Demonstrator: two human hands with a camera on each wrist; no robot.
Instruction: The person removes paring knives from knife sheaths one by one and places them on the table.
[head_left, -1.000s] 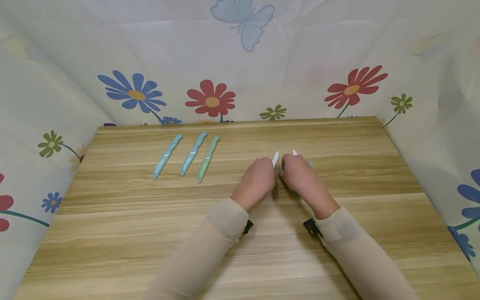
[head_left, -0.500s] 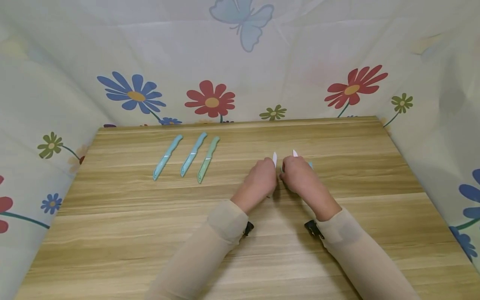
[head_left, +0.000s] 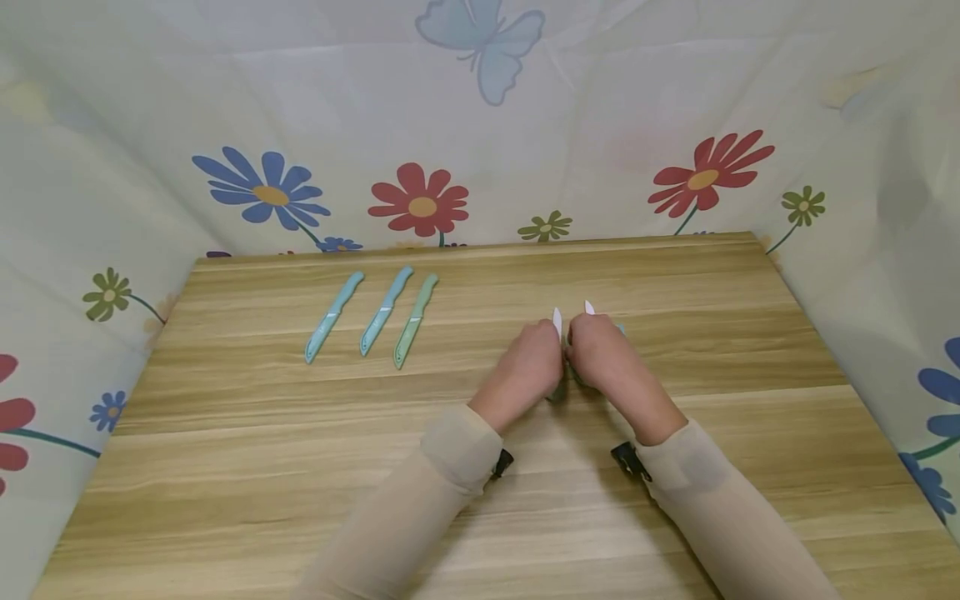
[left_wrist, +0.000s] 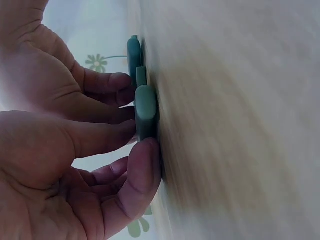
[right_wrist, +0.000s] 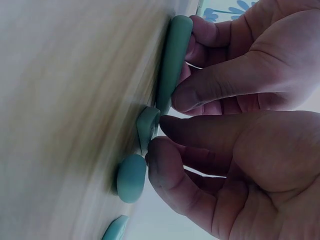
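My left hand grips a green-handled knife by its handle, held low over the tabletop. The knife's white blade points away from me. Close beside it, my right hand pinches a green blade cover between thumb and fingertips. Past the right hand, a second white blade sticks out, its blue-green handle lying near the right fingers. Another blue-green cover rests farther right, mostly hidden by the hand in the head view.
Three covered knives lie side by side at the back left of the wooden table: a blue one, a second blue one and a green one. A flowered cloth surrounds the table's back and sides.
My left hand has shifted slightly right with the green knife, narrowing the gap between the hands. The right hand has barely moved, and the three covered knives stay in place.
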